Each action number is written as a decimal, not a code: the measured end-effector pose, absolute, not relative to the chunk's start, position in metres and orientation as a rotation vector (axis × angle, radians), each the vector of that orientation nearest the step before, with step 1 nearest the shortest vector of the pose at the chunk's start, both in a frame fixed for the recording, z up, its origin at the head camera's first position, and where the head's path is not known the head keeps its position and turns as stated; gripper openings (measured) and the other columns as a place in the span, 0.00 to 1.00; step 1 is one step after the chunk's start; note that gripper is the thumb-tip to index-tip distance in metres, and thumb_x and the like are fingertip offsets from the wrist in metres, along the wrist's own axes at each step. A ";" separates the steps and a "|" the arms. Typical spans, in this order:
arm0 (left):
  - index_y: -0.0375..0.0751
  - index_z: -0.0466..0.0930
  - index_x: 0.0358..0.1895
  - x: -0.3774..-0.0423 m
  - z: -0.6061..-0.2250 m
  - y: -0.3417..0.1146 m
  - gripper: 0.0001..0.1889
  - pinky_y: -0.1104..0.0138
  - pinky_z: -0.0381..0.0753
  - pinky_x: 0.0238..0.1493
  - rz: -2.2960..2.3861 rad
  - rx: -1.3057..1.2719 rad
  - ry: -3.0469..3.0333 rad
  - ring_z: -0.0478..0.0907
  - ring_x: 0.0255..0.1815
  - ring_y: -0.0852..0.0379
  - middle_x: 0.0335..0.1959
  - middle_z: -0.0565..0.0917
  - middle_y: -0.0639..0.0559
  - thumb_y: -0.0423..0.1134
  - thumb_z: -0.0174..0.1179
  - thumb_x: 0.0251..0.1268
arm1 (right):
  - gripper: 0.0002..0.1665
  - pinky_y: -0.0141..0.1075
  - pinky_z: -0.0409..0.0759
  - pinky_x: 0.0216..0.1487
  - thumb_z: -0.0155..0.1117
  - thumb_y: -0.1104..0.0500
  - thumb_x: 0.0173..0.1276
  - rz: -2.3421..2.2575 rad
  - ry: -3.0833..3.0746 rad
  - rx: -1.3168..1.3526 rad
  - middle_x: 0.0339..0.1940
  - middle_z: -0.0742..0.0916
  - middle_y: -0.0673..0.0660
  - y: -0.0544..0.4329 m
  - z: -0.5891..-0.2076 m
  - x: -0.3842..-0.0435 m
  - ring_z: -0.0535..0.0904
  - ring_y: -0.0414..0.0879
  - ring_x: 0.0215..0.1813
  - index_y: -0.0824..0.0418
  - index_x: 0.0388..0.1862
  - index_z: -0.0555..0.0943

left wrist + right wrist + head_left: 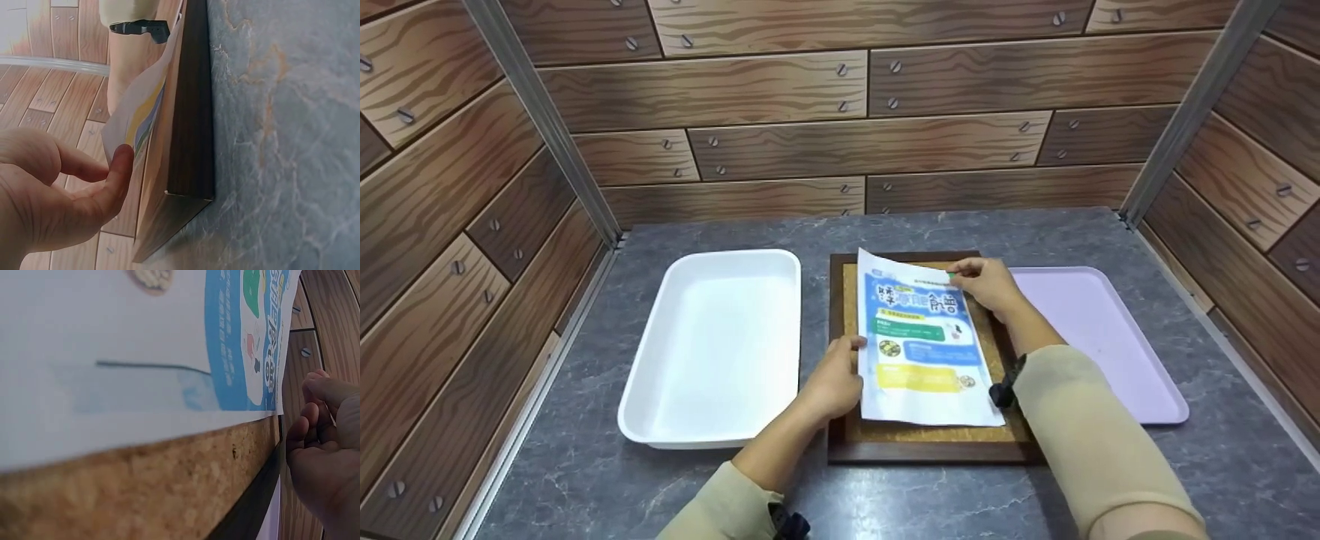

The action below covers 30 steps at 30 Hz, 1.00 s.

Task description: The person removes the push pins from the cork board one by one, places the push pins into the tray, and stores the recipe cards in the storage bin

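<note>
A printed paper poster (919, 345) with blue, green and yellow blocks lies over a wood-framed cork board (930, 450). Its left edge lifts off the cork, and my left hand (834, 379) pinches that edge between thumb and finger. The left wrist view shows the fingertips (122, 154) at the raised paper edge. At the poster's top right corner, my right hand (988, 286) holds a small green pushpin (952, 276) between its fingertips. From the right wrist, the curled fingers show beyond the poster's edge, and the pin is hidden there.
A white deep tray (791, 330) stands left of the board. A flat lilac tray (1110, 337) lies to the right, partly beneath my right forearm. Wood-plank patterned walls (780, 150) enclose the grey marbled table (607, 390) at the back and both sides.
</note>
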<state>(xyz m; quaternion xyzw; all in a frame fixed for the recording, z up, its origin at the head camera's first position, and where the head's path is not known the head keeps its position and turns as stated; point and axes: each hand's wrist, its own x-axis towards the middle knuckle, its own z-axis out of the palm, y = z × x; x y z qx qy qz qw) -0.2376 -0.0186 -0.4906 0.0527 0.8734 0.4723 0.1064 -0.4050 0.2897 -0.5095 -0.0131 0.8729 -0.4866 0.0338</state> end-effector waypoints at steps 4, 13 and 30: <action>0.34 0.69 0.77 -0.237 -0.488 -0.020 0.35 0.56 0.82 0.56 1.388 0.165 2.584 0.79 0.61 0.44 0.79 0.71 0.36 0.18 0.49 0.65 | 0.17 0.38 0.83 0.55 0.69 0.56 0.79 -1.493 2.729 -0.064 0.52 0.89 0.55 0.290 -0.508 -0.404 0.81 0.45 0.50 0.62 0.61 0.88; 0.33 0.70 0.76 -0.234 -0.484 -0.024 0.35 0.55 0.83 0.55 1.420 0.169 2.592 0.78 0.59 0.43 0.77 0.72 0.36 0.17 0.50 0.62 | 0.16 0.31 0.82 0.40 0.71 0.59 0.77 -1.508 2.761 -0.159 0.39 0.88 0.47 0.293 -0.498 -0.393 0.81 0.43 0.41 0.66 0.59 0.88; 0.36 0.66 0.79 -0.234 -0.471 -0.039 0.34 0.73 0.72 0.27 1.524 0.191 2.462 0.69 0.28 0.59 0.82 0.67 0.36 0.19 0.49 0.69 | 0.15 0.26 0.79 0.41 0.72 0.61 0.76 -1.543 2.834 -0.191 0.42 0.88 0.51 0.307 -0.485 -0.374 0.79 0.40 0.43 0.66 0.56 0.89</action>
